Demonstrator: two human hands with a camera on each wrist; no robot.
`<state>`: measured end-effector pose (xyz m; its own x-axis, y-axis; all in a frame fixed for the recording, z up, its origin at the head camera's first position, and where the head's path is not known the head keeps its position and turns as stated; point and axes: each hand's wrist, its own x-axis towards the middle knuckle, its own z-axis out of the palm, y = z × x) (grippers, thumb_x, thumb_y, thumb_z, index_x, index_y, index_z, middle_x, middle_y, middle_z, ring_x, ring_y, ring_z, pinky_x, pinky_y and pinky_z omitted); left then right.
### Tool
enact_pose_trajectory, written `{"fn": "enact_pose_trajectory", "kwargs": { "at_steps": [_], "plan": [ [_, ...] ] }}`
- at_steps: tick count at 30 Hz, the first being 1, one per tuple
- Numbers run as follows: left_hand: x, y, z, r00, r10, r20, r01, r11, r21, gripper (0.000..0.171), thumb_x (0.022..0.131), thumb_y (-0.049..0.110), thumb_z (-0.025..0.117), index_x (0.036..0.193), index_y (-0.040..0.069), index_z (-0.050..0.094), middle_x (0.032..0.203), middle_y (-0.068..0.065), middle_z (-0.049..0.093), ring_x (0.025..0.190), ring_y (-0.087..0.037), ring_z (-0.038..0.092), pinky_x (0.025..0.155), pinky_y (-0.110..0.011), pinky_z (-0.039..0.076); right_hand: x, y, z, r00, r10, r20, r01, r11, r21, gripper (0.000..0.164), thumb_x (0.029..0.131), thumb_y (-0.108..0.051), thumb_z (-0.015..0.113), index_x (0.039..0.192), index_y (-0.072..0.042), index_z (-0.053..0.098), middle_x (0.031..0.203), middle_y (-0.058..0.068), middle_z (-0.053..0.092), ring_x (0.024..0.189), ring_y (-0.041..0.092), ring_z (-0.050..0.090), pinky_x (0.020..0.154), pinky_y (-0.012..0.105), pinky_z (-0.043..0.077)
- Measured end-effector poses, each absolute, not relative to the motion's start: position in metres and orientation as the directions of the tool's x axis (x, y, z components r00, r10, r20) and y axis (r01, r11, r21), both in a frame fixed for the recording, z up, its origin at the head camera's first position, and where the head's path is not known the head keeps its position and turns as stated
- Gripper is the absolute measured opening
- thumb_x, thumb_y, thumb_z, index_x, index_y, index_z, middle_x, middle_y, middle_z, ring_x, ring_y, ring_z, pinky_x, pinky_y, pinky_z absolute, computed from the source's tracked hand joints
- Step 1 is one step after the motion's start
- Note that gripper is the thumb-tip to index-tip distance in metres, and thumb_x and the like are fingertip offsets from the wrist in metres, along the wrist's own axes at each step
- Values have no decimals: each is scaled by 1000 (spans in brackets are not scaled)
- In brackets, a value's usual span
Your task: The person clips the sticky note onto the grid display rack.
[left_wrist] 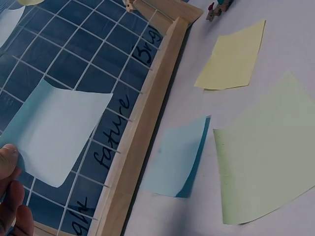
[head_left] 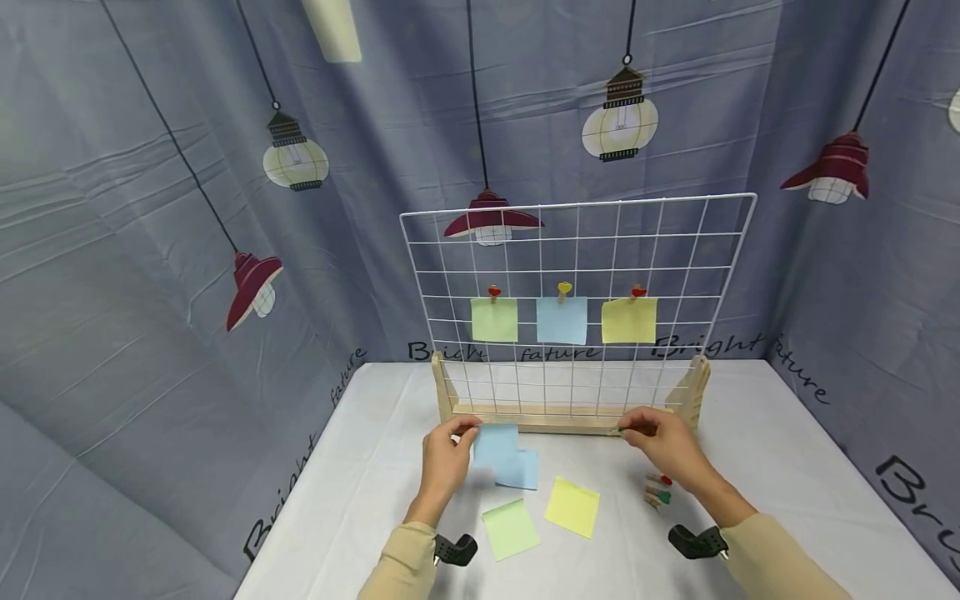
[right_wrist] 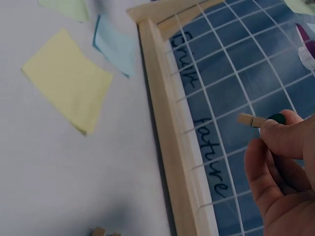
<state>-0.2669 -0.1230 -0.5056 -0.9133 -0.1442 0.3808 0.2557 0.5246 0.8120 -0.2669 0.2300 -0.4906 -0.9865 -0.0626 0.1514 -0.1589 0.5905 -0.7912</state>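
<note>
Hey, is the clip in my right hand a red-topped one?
No, the right wrist view shows the right hand pinching a wooden clip with a dark green top.

On the table (head_left: 360,467), the grid (head_left: 576,271) stands behind the loose notes (head_left: 572,507), with loose clothespins (head_left: 660,495) to their right.

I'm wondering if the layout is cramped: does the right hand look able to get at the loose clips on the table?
Probably yes: the loose clips lie uncovered, close to the right hand. It pinches a green-topped clip, though, so it would likely need to release that first.
</note>
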Motion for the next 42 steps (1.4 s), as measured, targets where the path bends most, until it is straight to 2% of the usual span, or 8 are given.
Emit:
{"fn": "enact_pose_trajectory", "kwargs": {
  "at_steps": [5, 8, 13, 18, 29, 38, 42],
  "plan": [
    [-271, -122, -501, -904, -137, 404, 283, 516, 808, 14, 94, 9, 74, 99, 20, 80, 91, 5, 77, 83, -11, 66, 69, -23, 48, -272, 214, -483, -985, -84, 151, -173, 556, -813, 12, 96, -4, 71, 108, -6, 72, 101, 10, 73, 83, 15, 65, 69, 25, 54],
    [-274, -122, -499, -903, -128, 410, 296, 506, 810, 13, 94, 8, 74, 99, 19, 80, 92, 3, 78, 83, -12, 66, 67, -22, 48, -276, 204, -479, -986, -95, 137, -167, 533, -830, 23, 95, -4, 71, 118, -5, 71, 100, 11, 73, 82, 17, 67, 67, 26, 54],
    [-278, -123, -495, -903, -122, 412, 299, 509, 807, 13, 94, 8, 74, 99, 19, 80, 90, 2, 78, 78, -11, 64, 63, -22, 49, -281, 189, -472, -991, -98, 94, -132, 540, -831, 35, 99, -12, 69, 133, -5, 67, 108, 11, 73, 91, 19, 68, 71, 28, 54],
    [-282, -124, -490, -904, -127, 408, 291, 516, 805, 13, 94, 9, 74, 99, 19, 80, 89, 3, 77, 76, -10, 63, 63, -22, 49, -286, 175, -464, -987, -123, 99, -149, 516, -844, 32, 100, -17, 68, 131, -6, 70, 118, 14, 75, 99, 22, 72, 79, 35, 59],
    [-291, -131, -483, -903, -130, 409, 286, 528, 799, 12, 96, 11, 73, 102, 18, 80, 90, -1, 76, 75, -11, 62, 61, -23, 50, -294, 143, -458, -986, -111, 122, -158, 427, -890, 28, 100, -13, 67, 127, -4, 73, 117, 16, 76, 98, 25, 75, 82, 35, 61],
    [-304, -139, -481, -903, -164, 397, 264, 517, 814, 12, 96, 12, 73, 102, 18, 81, 94, -1, 79, 75, -11, 64, 60, -23, 53, -304, 119, -451, -990, -84, 111, -132, 332, -934, 27, 98, -13, 70, 123, -3, 75, 111, 16, 78, 92, 23, 77, 83, 36, 62],
    [-310, -142, -477, -900, -180, 397, 252, 529, 811, 14, 96, 12, 72, 102, 21, 81, 93, 0, 78, 78, -11, 64, 63, -24, 49, -307, 108, -447, -989, -73, 128, -145, 340, -929, 27, 98, -14, 72, 123, -6, 76, 111, 14, 78, 92, 22, 75, 76, 30, 60]
  ]
}}
